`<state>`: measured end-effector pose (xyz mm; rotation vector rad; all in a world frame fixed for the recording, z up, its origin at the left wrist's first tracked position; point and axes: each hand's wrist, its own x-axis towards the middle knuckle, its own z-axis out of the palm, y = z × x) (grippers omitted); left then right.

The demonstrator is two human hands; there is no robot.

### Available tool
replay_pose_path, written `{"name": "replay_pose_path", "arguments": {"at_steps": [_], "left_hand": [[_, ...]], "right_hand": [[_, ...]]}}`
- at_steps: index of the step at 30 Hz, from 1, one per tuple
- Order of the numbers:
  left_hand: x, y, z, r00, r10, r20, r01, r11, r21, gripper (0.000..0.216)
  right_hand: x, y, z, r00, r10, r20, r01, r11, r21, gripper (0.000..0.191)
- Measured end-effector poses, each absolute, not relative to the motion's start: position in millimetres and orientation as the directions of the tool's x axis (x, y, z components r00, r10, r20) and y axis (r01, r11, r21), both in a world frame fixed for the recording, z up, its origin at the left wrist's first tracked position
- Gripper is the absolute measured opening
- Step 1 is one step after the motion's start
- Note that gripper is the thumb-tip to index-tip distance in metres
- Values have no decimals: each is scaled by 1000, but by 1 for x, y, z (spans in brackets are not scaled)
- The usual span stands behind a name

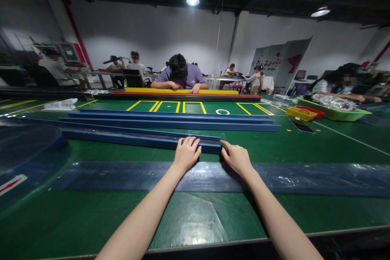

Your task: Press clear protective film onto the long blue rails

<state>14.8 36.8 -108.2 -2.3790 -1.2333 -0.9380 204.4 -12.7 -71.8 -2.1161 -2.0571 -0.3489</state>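
A long blue channel-shaped profile lies slantwise on the green table, its right end between my two hands. My left hand grips it just short of that end, fingers bent over the top and far side. At the very tip, my right hand has its index finger and thumb against the end, the other fingers curled in. Clear film shows in and around the channel near my left fingers. Nearer me, a wide strip of clear plastic film runs across the table beneath my wrists.
Behind are more blue profiles, then red-black and yellow ones by a co-worker in purple. A white tape ring, a phone, a yellow tray and a green basket stand rightward. Rolled film lies left.
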Motion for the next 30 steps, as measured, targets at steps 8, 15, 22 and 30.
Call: {"name": "replay_pose_path", "arguments": {"at_steps": [8,15,22,30], "left_hand": [[15,37,-107,299,670,679,888,-456,58,28],[15,38,-109,383,637,669,846,-532,22,27],[14,40,-111,436,634,639,817,-577,15,29],[14,40,-110,366,679,636,865,-500,36,26]], "right_hand": [[202,-13,-76,-30,966,258,997,10,77,39],[196,-13,-75,-55,976,210,997,41,69,42],[202,-13,-72,-14,971,238,1000,15,-2,36],[211,-10,-78,-78,919,387,985,131,-112,33]]}}
